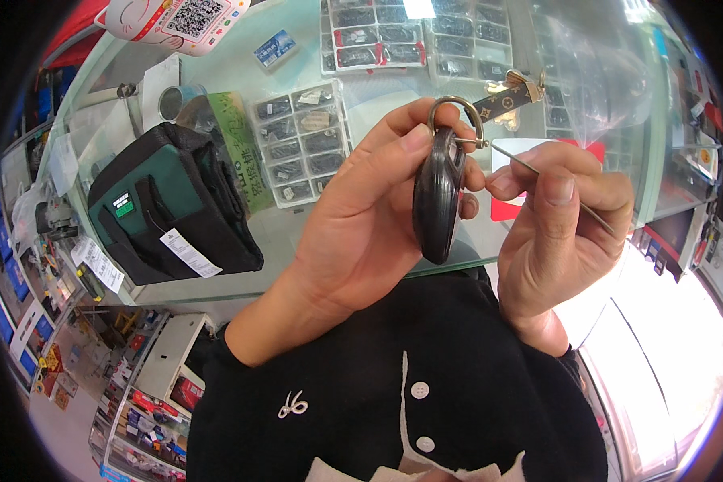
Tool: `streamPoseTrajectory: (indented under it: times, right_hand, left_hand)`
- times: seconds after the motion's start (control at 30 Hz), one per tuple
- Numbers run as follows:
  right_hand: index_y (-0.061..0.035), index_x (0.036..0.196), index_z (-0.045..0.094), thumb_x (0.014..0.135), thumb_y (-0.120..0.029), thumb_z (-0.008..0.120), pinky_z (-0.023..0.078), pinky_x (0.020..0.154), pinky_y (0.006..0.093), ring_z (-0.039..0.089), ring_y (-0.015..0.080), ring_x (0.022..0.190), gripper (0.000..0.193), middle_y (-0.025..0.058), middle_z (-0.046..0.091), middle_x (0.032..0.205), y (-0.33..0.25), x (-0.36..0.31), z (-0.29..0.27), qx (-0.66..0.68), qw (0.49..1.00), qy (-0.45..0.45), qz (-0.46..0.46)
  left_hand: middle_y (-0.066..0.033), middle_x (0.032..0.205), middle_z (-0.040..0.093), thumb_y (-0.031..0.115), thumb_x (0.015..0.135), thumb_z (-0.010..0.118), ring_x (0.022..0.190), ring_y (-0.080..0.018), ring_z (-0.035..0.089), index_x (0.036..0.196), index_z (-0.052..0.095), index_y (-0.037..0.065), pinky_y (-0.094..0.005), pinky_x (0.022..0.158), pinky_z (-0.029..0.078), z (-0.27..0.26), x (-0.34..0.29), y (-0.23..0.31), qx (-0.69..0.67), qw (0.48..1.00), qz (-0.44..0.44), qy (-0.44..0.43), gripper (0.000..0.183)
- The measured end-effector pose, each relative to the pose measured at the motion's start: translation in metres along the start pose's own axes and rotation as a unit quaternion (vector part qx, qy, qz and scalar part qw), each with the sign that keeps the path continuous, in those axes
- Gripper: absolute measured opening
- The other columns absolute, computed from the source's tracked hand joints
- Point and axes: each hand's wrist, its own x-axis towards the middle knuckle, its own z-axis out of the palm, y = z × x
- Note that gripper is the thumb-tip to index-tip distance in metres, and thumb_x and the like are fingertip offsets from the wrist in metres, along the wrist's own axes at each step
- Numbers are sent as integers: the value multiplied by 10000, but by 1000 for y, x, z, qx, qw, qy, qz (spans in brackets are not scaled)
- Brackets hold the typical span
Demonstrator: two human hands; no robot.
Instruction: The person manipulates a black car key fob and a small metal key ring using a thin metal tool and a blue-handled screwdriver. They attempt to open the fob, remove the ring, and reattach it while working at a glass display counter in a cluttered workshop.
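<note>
My left hand (349, 209) is closed around a black, glossy car key fob (436, 205), held upright over the counter's front edge. At the fob's top sits a metal key ring (479, 119), and a brown patterned strap (498, 104) with gold-coloured metal parts trails from it to the right. My right hand (566, 217) is closed on a thin metal rod (528, 166). The rod slants up to the left, its upper end close to the ring's lower side; I cannot tell whether they touch. Part of the fob is hidden behind my left fingers.
Below my hands lies a glass counter (281, 265). A black and green tool bag (169, 209) stands left. Behind are a compartment tray (347, 132) of dark pieces, more trays (373, 36), a blue small box (275, 50), a cat figure (169, 24) and clear plastic wrap (598, 72).
</note>
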Motion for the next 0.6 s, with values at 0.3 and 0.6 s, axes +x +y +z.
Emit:
streamPoseTrajectory:
  times: [0.3,0.6]
  right_hand:
    - [0,809,443,850,-58,495,457,529,266,543,191,575,88,183,559,751,0,-1,0,12,1000,23,14]
    - [7,804,436,852,-67,490,452,561,270,536,188,588,103,185,556,756,0,-2,-2,15,999,20,32]
  left_hand:
    - [-74,1070,459,206,890,415,932,-196,485,1058,473,127,-352,775,384,-1,1,-2,10,1000,-2,-8,194]
    - [-77,1076,452,193,890,420,935,-197,482,1055,451,125,-361,790,383,-3,3,-3,0,1000,4,-13,182]
